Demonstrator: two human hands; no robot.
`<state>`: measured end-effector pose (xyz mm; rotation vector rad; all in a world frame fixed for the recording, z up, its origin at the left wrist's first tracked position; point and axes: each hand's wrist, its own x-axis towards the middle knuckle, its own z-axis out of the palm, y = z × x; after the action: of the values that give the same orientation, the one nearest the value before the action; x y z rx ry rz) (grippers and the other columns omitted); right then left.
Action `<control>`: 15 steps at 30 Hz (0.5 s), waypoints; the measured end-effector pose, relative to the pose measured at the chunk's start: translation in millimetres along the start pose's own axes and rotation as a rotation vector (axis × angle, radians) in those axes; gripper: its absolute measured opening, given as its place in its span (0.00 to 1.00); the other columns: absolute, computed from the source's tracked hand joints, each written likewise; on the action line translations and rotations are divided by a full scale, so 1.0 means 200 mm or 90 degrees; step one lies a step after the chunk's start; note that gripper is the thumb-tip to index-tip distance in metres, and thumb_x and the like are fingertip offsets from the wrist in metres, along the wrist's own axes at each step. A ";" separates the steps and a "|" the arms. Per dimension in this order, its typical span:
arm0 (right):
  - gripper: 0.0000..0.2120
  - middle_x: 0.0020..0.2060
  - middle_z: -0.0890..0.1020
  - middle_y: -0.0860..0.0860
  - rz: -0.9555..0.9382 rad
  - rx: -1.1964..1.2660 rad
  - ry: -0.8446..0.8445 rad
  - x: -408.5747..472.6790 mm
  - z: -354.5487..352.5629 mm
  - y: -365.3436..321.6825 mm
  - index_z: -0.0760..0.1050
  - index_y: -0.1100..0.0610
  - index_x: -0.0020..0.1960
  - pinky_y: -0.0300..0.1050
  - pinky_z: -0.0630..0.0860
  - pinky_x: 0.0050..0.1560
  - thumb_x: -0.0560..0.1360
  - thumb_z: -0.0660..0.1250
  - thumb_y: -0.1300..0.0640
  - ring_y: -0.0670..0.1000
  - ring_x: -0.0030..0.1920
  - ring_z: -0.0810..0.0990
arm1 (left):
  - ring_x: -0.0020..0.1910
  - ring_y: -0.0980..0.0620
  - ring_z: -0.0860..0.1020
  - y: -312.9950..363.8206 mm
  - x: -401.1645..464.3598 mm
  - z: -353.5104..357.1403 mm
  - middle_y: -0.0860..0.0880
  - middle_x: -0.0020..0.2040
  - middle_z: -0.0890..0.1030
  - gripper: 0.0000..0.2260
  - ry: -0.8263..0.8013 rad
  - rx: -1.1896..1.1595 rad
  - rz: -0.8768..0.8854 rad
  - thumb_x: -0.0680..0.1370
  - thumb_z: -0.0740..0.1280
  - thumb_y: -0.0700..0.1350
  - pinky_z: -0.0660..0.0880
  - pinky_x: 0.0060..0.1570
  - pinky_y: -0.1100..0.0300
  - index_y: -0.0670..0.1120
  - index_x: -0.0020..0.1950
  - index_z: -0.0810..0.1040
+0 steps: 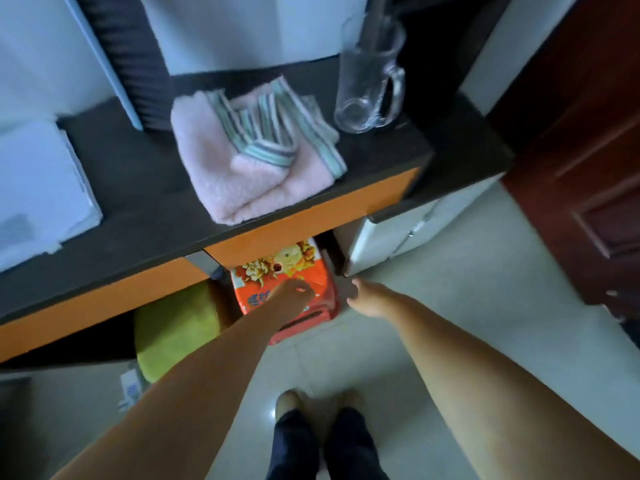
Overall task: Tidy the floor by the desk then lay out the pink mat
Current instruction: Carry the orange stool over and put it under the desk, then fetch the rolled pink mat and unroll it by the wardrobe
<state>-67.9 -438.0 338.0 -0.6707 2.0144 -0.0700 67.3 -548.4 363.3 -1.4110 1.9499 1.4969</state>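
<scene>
The pink mat [256, 161] lies folded on the dark desk top [138, 202], its striped backing showing. Below the desk's orange edge stands a red stool [277, 271] with a printed top, half under the desk. My left hand [291, 296] rests on the stool's top with the fingers bent; whether it grips is unclear. My right hand [363, 296] is at the stool's right rim, thumb and fingers closed on the edge.
A glass mug [370, 81] stands on the desk right of the mat. A yellow-green cushioned seat [173, 334] sits under the desk at left. A white cabinet [405, 230] and a dark red door [588, 168] are on the right. My feet [325, 434] are on pale floor tiles.
</scene>
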 end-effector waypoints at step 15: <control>0.22 0.69 0.72 0.60 0.196 0.097 0.228 -1.22 -0.45 0.80 0.66 0.61 0.70 0.50 0.71 0.67 0.79 0.55 0.52 0.58 0.67 0.73 | 0.63 0.45 0.75 1.11 -0.65 0.64 0.47 0.62 0.77 0.13 -0.134 0.631 0.431 0.77 0.59 0.46 0.72 0.57 0.54 0.47 0.58 0.76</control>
<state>-119.0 -204.2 528.6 -0.2579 2.4055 -0.1690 -94.2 -378.1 528.5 -0.1753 2.5570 0.5663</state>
